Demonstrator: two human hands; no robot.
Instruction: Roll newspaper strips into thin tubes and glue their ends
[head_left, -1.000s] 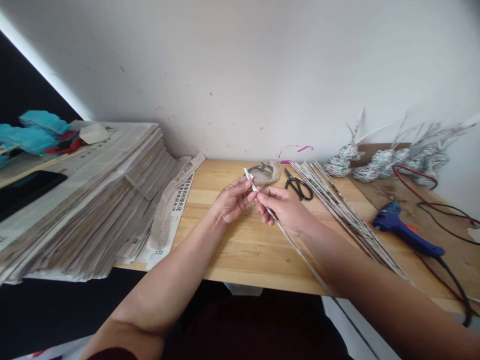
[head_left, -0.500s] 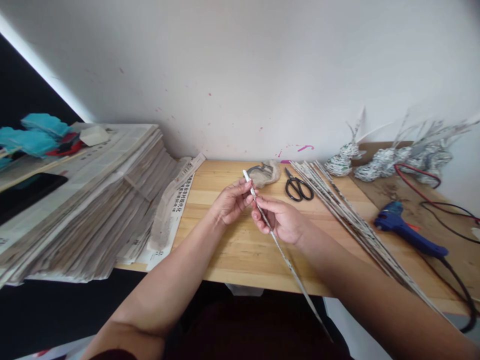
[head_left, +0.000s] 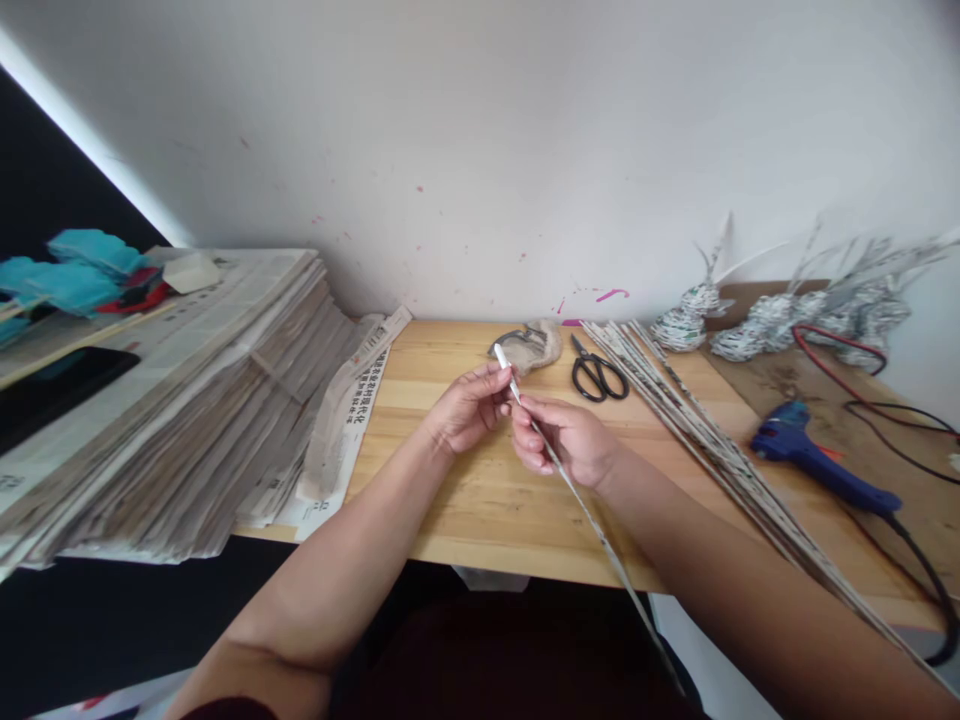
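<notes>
Two hands (head_left: 566, 440), one held paper stick (head_left: 597, 530), one scissors pair (head_left: 599, 376), one glue gun (head_left: 832, 470), one phone (head_left: 79, 378), one newspaper stack (head_left: 225, 420), at least three woven figures (head_left: 688, 315), loose sticks (head_left: 697, 440) too overlapped to count

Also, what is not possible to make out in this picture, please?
Head view:
Paper stick: gripped part, partly covered by right fingers.
Its lower end: blurred over dark clothing.
Black phone: left part, cut off by left edge.
Newspaper: small print, too small to read.
</notes>
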